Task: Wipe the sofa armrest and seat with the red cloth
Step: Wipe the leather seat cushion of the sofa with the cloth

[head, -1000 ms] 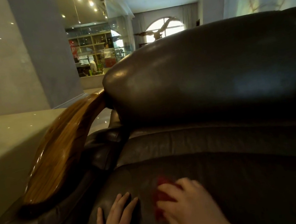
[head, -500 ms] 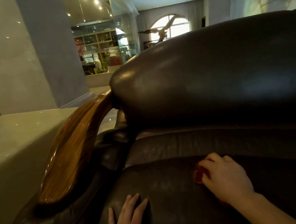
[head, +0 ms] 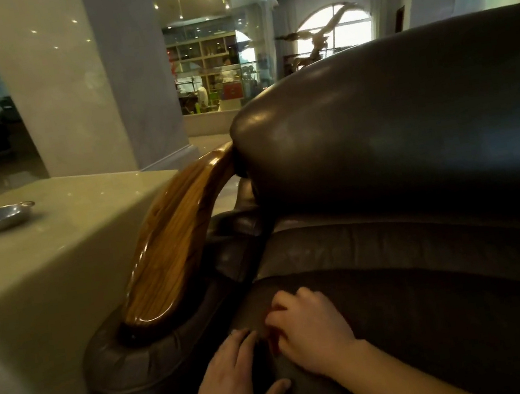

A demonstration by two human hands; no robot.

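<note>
Right hand [head: 309, 331] now back beside left hand [head: 235, 379], red cloth [head: 272, 338] beneath

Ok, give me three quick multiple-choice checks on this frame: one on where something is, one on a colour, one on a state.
1. Where is the right hand?
A. on the wooden armrest
B. on the seat cushion, beside the left hand
C. on the backrest

2. What colour is the cloth peeking out under that hand?
A. red
B. white
C. blue

3. How is the left hand?
A. clenched round the cloth
B. gripping the metal dish
C. open, fingers spread flat on the seat

Answers: 1 B, the right hand presses on the seat cushion, right of the wooden armrest and close to the left hand. 2 A, a red sliver shows at its fingers. 3 C, the left palm lies flat, holding nothing; the metal dish sits apart on the side table.
</note>
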